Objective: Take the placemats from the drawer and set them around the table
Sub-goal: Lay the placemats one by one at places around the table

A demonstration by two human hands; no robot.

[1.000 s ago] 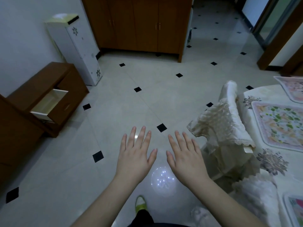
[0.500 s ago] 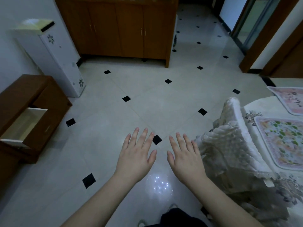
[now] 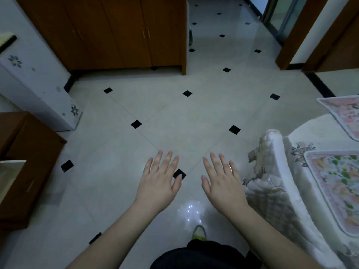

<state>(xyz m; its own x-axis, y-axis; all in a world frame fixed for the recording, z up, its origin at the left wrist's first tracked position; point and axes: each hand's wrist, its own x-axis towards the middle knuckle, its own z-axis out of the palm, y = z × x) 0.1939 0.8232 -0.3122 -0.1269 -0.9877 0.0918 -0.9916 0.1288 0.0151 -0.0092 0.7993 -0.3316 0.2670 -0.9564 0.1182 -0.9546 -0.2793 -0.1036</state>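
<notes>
Two placemats already on table at 3 o'clock: floral placemat (image 3: 338,191), pink placemat (image 3: 345,115). Left hand (image 3: 158,183), right hand (image 3: 223,185) flat, fingers spread, holding nothing. Open drawer (image 3: 9,175) at 9 o'clock. Likely between trips; next: turn, reach drawer.

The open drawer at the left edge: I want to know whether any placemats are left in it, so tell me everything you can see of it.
The drawer is pulled out of a low dark-brown wooden cabinet at the frame's left edge. Its front panel is brown wood with a small handle; the inside looks pale, light-coloured. Only part shows, cut by the frame edge. No placemat is visible in that part. Neither hand touches it.
</notes>
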